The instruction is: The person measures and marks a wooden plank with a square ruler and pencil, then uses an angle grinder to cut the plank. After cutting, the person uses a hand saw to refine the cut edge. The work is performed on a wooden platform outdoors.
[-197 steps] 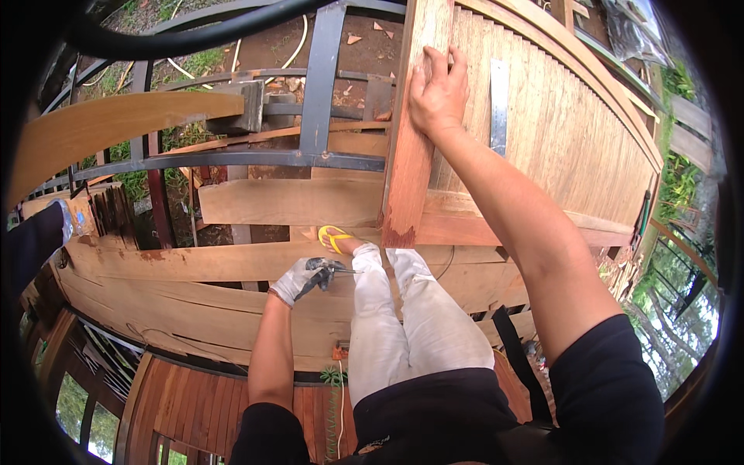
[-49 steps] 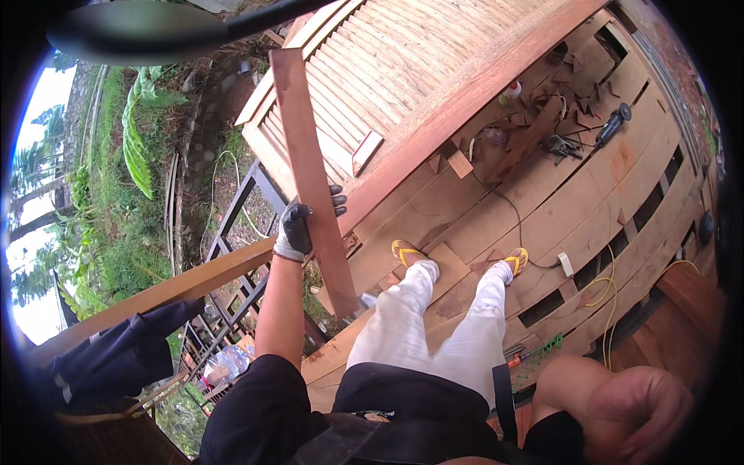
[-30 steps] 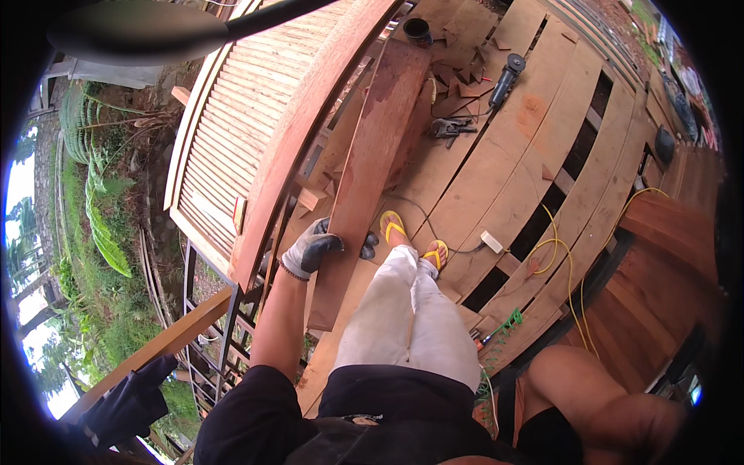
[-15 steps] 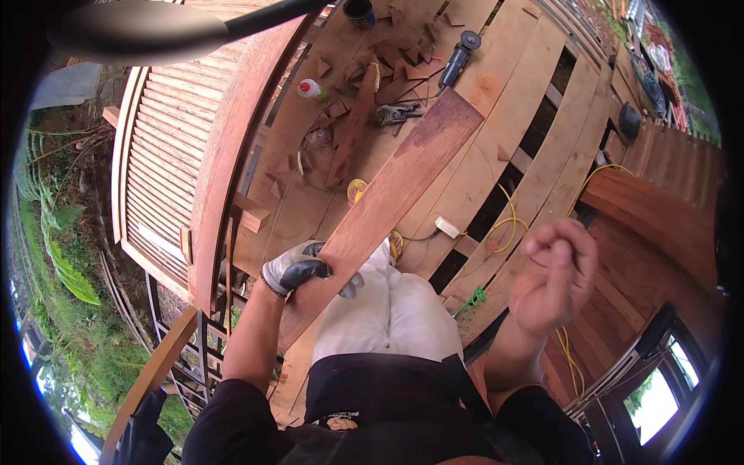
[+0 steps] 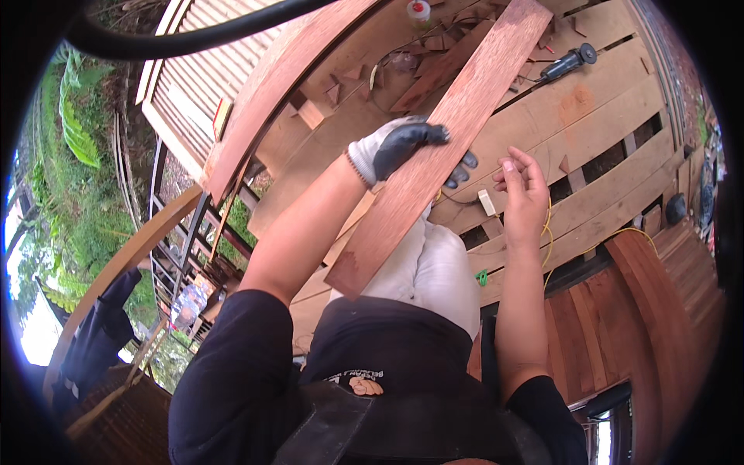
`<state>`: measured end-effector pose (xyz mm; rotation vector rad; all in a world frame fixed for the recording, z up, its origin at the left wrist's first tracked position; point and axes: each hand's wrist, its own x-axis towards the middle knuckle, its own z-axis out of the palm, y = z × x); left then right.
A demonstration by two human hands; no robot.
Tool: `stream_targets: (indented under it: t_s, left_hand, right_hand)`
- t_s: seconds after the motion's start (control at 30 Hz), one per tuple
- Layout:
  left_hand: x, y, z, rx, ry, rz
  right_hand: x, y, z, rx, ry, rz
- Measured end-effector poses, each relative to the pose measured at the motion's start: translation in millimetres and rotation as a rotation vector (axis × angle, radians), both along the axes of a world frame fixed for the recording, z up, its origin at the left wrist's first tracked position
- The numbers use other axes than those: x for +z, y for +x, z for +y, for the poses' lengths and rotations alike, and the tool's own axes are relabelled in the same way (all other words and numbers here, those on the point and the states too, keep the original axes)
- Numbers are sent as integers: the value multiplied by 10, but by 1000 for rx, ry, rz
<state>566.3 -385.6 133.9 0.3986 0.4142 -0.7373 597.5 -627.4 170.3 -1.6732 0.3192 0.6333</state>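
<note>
My left hand (image 5: 407, 151), in a white glove with a black coated palm, grips a long reddish wooden plank (image 5: 496, 74) around its middle, thumb on its upper face and dark fingertips showing past its right edge. The plank lies diagonally across my view, its near end over my waist and its far end high at the right. My bare right hand (image 5: 519, 186) is just right of the plank, fingers loosely bent and apart, nothing visible in it.
A slatted wooden panel (image 5: 180, 85) with a reddish rail stands at the left, beside a dark metal frame (image 5: 174, 225) and greenery. On the deck (image 5: 589, 139) lie wood offcuts (image 5: 333, 93), an angle grinder (image 5: 562, 66), a red-capped bottle (image 5: 418, 11), cables and a white power strip (image 5: 487, 201).
The plank has risen toward me and shifted right and up in view with my left hand. My right hand has moved from the lower right to beside the plank, its fingers still bent.
</note>
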Motion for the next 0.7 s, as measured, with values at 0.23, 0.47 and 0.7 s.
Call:
stream_targets:
  t_s: [0.23, 0.47, 0.7]
  left_hand:
    - [-224, 61, -73, 233, 10, 58]
    - [-233, -187, -135, 254, 24, 28]
    - [-15, -778, -92, 279, 9, -92]
  right_hand:
    - [-45, -500, 134, 209, 86, 56]
    - [87, -994, 147, 259, 130, 118]
    - [161, -1215, 159, 227, 143, 11]
